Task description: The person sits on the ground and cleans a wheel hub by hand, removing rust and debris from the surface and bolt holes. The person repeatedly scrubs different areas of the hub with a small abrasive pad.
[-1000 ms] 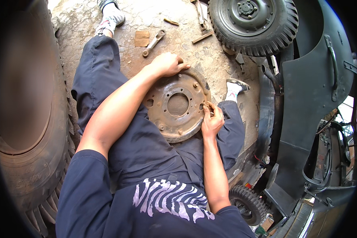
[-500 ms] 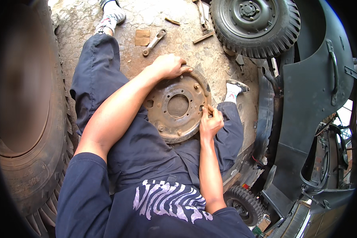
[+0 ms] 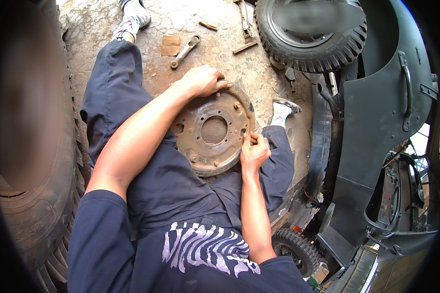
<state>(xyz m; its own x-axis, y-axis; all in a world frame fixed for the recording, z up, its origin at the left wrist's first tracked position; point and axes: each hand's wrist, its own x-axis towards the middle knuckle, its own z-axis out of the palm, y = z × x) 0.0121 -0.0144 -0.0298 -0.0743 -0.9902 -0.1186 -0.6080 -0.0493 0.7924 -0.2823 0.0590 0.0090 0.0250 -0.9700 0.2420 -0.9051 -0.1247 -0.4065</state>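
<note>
Rust-brown metal disc (image 3: pixel 214 152), dull and pitted, set between spread dark cloth trouser legs (image 3: pixel 115 88); wide central hole ringed by small round ones, slot at either side, studs nearer the rim. Placement between the legs unchanged from a second ago, whole scene slightly further left in view. Left hand (image 3: pixel 204 80): partly closed, fingers hooked over the upper rim, grip as before. Right hand (image 3: pixel 255 153): half-curled at the right edge, fingertips lower beside the slot than earlier; anything pinched there impossible to tell. Beyond, on rough concrete floor (image 3: pixel 151 56): grey metal link (image 3: pixel 185 52) with ringed ends, brown cardboard (image 3: pixel 170 46). Upper right: black deep-lugged tyre (image 3: pixel 322 55).
</note>
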